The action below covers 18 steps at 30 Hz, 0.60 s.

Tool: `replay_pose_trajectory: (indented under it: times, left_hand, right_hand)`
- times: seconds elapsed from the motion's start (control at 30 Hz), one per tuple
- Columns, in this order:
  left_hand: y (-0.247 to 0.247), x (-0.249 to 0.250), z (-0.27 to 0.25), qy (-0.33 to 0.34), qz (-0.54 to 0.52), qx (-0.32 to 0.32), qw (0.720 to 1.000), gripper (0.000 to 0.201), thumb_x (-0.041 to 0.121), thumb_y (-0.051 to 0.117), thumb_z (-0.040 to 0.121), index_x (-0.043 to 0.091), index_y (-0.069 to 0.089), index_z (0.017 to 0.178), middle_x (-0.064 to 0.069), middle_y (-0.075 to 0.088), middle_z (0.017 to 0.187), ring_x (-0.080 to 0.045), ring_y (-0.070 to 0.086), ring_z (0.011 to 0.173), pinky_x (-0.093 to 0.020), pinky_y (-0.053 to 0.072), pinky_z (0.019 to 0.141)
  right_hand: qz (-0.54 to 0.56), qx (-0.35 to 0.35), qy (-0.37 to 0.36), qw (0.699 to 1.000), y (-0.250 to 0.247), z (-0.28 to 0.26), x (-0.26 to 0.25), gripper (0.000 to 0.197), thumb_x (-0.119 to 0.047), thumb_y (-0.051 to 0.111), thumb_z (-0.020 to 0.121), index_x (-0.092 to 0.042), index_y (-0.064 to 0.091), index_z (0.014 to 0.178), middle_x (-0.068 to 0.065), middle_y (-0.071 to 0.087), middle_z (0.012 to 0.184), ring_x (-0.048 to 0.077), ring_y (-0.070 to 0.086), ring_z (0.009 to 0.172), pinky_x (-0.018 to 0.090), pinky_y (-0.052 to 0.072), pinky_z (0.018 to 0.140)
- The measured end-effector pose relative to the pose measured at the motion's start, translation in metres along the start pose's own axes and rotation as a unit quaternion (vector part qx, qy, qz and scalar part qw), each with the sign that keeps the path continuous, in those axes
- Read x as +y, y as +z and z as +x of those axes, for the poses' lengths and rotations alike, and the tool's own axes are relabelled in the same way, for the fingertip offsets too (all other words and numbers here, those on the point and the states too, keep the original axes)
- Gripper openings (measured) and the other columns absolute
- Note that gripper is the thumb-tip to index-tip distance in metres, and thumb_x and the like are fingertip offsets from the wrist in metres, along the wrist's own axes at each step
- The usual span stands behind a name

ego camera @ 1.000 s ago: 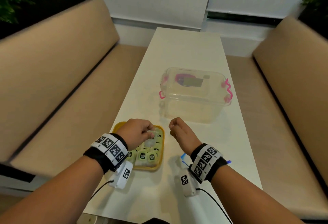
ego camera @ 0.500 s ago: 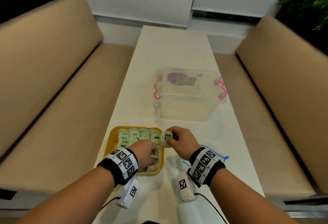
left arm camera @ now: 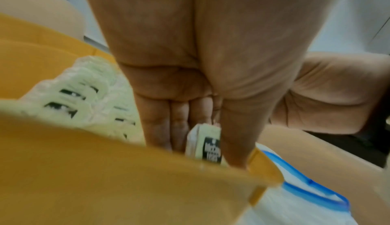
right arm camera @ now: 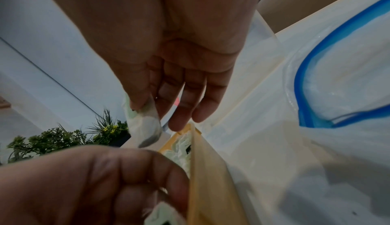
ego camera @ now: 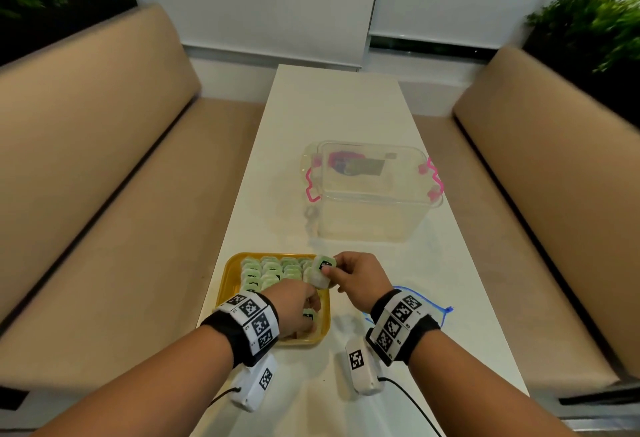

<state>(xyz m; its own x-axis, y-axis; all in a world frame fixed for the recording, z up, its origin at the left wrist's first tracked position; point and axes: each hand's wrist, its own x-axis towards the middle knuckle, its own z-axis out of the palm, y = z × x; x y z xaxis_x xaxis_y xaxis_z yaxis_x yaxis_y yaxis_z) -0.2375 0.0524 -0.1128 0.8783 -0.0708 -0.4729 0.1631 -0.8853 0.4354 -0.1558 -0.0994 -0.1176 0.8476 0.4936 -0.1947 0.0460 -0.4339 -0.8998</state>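
The right hand [ego camera: 360, 277] pinched a green packet [ego camera: 323, 272] between thumb and fingertips, at the far right corner of the yellow tray [ego camera: 228, 284]. Just nearer, the left hand [ego camera: 294, 308] gripped a second packet [left arm camera: 207, 147] inside the tray's near right corner.

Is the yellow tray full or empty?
Mostly full: pale green packets cover the yellow tray; the left hand hides its near part.

The white table [ego camera: 339, 118] bears a yellow tray [ego camera: 230, 274], clear box [ego camera: 374, 222] and blue-edged bag [ego camera: 433, 299].
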Motion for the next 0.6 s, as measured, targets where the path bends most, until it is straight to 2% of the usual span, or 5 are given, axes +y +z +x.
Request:
replay_pose_trajectory:
  times: [0.1,0.2,0.3,0.43,0.6]
  left_hand:
    - [-0.016,-0.007,-0.009,0.002,-0.081,0.057,0.995,0.053,0.048,0.079,0.073,0.024,0.061,0.118,0.011,0.064,0.112,-0.009,0.061,0.100,-0.029,0.051,0.090]
    - [-0.032,-0.016,-0.018,-0.012,-0.108,0.123,0.986,0.058,0.053,0.081,0.070,0.030,0.058,0.118,0.016,0.063,0.109,-0.006,0.061,0.097,-0.026,0.050,0.085]
    - [-0.045,-0.025,-0.023,-0.009,-0.157,0.169,0.973,0.050,0.046,0.081,0.074,0.031,0.061,0.117,0.015,0.066,0.104,-0.008,0.063,0.091,-0.032,0.053,0.087]
    - [-0.051,-0.032,-0.032,0.002,-0.147,0.190,0.971,0.029,0.038,0.082,0.074,0.019,0.068,0.090,-0.001,0.069,0.083,-0.023,0.065,0.082,-0.036,0.054,0.075]
    - [-0.051,-0.046,-0.043,0.007,-0.219,0.203,0.954,0.029,0.035,0.087,0.068,0.030,0.067,0.089,-0.001,0.071,0.085,-0.015,0.065,0.074,-0.036,0.057,0.075]
  right_hand:
    - [-0.004,0.001,-0.002,1.000,0.005,0.000,-0.003,0.013,-0.022,0.069,0.089,-0.016,0.069,0.078,0.009,0.073,0.075,0.015,0.068,0.067,0.026,0.050,0.060]
    - [-0.023,0.002,-0.012,1.000,0.011,0.002,-0.008,0.014,-0.024,0.069,0.089,-0.014,0.070,0.079,0.005,0.071,0.070,0.013,0.064,0.063,0.028,0.050,0.063]
    - [-0.045,-0.012,-0.031,0.998,0.017,0.004,-0.020,0.014,-0.024,0.071,0.088,-0.017,0.068,0.076,0.003,0.068,0.069,0.011,0.057,0.060,0.029,0.048,0.062]
    - [-0.045,-0.021,-0.060,0.997,0.030,0.004,-0.036,0.012,-0.025,0.072,0.086,-0.016,0.070,0.080,0.011,0.072,0.080,0.024,0.063,0.069,0.035,0.053,0.071]
    - [-0.063,-0.027,-0.077,0.995,0.044,0.004,-0.046,0.011,-0.024,0.071,0.087,-0.022,0.067,0.077,0.005,0.068,0.073,0.012,0.055,0.064,0.031,0.050,0.066]
